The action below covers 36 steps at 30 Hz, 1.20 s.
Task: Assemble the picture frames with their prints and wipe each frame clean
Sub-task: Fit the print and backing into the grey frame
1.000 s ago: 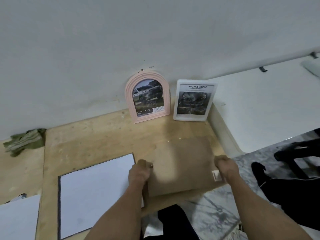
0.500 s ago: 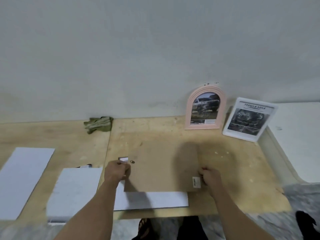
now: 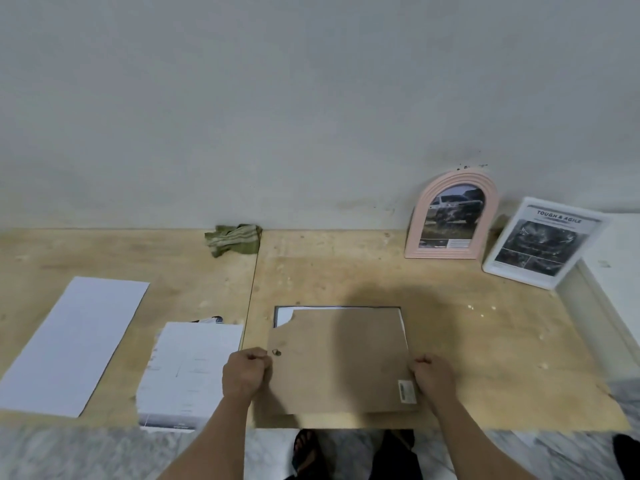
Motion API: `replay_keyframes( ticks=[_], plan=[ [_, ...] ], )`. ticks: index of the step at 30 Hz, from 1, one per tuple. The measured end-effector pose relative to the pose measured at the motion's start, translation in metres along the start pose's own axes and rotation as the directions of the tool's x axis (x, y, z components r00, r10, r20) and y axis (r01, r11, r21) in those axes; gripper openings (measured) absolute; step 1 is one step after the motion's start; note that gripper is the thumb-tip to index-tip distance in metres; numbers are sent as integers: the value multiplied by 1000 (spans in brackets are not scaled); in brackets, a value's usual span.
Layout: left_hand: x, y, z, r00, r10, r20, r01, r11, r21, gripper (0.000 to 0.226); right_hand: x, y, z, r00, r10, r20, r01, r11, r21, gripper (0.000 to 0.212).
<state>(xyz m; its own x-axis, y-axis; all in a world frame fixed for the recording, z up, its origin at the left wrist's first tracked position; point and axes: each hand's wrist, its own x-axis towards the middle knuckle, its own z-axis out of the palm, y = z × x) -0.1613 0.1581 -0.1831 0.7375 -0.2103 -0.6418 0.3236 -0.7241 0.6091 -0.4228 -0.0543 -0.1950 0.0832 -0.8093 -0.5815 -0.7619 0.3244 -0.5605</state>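
Pale plywood tabletop (image 3: 346,271) runs along a plain grey-white wall, and I stand at its near edge. Between my hands lies a brown backing board (image 3: 341,358), flat over a dark-edged frame (image 3: 277,310) with a white print (image 3: 282,317) showing at its far left corner. My left hand (image 3: 245,374) has its fingers curled, gripping the board's left edge beside a small hole. My right hand (image 3: 433,375) grips the right edge, fingers curled, just by a small label (image 3: 406,391). Left of my left hand lies a white sheet with a torn edge (image 3: 190,368), and further left a long white sheet (image 3: 74,344). Beyond my left hand, against the wall, sits a crumpled green cloth (image 3: 233,239). Beyond my right hand, a pink arched frame (image 3: 452,216) and a white frame (image 3: 543,242) stand leaning at the wall, both holding prints.
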Motion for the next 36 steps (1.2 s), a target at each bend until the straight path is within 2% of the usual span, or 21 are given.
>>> replay_keyframes(
  ticks=[2,5,9,12,17,20,24,30,33,36],
  plan=[
    [4,2,2,1000,26,-8,-26,999,27,14,1,-5,2,999,-5,-32,3,999,-53,11],
    [3,8,6,999,36,-5,-36,998,54,20,-1,-10,4,998,-14,-57,8,994,-111,12],
    [7,4,9,1000,5,5,-5,998,64,16,-1,-9,11,995,-8,-103,-1,996,-84,8],
    [9,1,10,999,-32,31,32,999,14,13,-3,-10,13,995,45,-87,-44,999,15,3],
    [13,-1,7,992,-98,74,106,986,-126,11,8,-3,8,983,163,84,-179,948,263,18],
    [14,-1,3,981,-116,153,144,972,-187,16,4,-10,2,979,176,106,-204,900,385,9],
    [15,1,2,958,-87,274,131,980,-148,17,6,-18,1,982,172,81,-190,896,401,22],
    [19,13,-5,958,-85,273,151,962,-230,13,6,-21,-1,968,215,128,-250,867,431,29],
    [17,21,-6,964,-96,246,159,955,-252,13,3,-24,-4,959,192,209,-268,857,440,27],
    [13,29,-6,977,-96,188,150,943,-297,16,-6,-28,-9,887,105,450,-300,872,388,32]
  ],
)
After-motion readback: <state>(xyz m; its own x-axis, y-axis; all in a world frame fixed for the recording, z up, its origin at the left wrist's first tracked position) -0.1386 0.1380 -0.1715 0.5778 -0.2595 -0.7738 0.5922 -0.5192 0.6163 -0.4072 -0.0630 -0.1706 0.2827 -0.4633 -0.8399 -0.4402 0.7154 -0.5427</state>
